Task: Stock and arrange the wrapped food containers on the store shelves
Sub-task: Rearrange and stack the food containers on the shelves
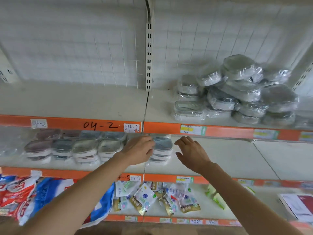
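White store shelving with orange price rails fills the frame, backed by a wire grid panel. On the middle shelf [220,160], left of centre, wrapped food containers [84,148] stand in a stacked row that ends at the rightmost stack [161,150], near the frame's centre. On the upper shelf [84,102], at the upper right, a loose pile of wrapped containers [237,92] lies heaped at mixed angles, several tilted against one another.

The left hand [138,150] reaches to the rightmost stack; its fingers curl at the stack's left side and appear to touch the wrap, though whether this grip closes on a container or only steadies it cannot be told. The right hand [191,151] hovers just beside the stack's right side, fingers spread and relaxed, holding nothing.

Risks noted, as judgement:
- The rightmost stack has no neighbour on its right. A push from the left hand without the right hand bracing it could slide or topple it onto the bare shelf.
- The plastic film looks slick; stacked units may shear apart when nudged.
- The heap above looks unstable. Drawing one unit from low in it could bring others down over the rail.
- The rail [169,128] overhangs both hands, so lifting carelessly could catch knuckles or film on it.

Sachets [144,199] and printed bags [25,192] lie on the lower shelf, clear of the work.
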Available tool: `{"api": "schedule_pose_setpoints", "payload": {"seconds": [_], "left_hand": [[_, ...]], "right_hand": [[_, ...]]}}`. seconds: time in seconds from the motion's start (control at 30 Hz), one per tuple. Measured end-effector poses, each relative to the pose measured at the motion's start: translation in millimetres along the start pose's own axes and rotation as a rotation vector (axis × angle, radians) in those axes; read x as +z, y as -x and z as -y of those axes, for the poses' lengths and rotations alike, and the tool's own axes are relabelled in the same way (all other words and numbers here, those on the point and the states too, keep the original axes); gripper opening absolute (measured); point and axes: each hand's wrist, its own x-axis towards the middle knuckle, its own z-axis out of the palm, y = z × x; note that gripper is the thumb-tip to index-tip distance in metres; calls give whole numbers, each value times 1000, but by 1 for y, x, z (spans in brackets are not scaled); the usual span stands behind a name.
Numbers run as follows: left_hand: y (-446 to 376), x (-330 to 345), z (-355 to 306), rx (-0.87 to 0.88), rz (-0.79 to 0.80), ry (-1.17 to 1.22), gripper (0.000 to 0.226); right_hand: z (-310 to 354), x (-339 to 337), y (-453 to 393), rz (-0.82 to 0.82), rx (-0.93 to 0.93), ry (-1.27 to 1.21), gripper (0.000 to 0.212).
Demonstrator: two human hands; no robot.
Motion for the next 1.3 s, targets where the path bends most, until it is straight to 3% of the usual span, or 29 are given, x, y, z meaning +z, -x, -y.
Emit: {"api": "schedule_pose_setpoints", "payload": {"seconds": [0.23, 0.4, 0.53, 0.67, 0.83, 0.93, 1.1, 1.2, 1.3], "left_hand": [[-71, -41, -33, 54, -219, 151, 28], [-148, -43, -43, 72, -175, 169, 52], [-189, -44, -27, 55, 63, 92, 66], [-195, -59, 11, 18, 118, -22, 55], [-187, -80, 67, -230, 145, -156, 61], [-189, -82, 91, -261, 154, -138, 59], [-203, -77, 106, -245, 148, 13, 49], [-202, -76, 119, -279, 161, 155, 47], [-192, -78, 137, -321, 146, 174, 51]], "right_hand": [[-41, -73, 9, -156, 119, 14, 39], [-85, -97, -20, -236, 189, 50, 39], [-108, -115, -74, -273, 184, 54, 38], [-123, -129, -136, -314, 196, 92, 43], [-138, -133, -181, -123, 493, 183, 63], [-142, -129, -187, -128, 554, 204, 59], [-130, -134, -187, -363, 491, 110, 39], [-109, -134, -184, -488, 306, 23, 39], [-83, -124, -182, -393, 87, -229, 52]]}}
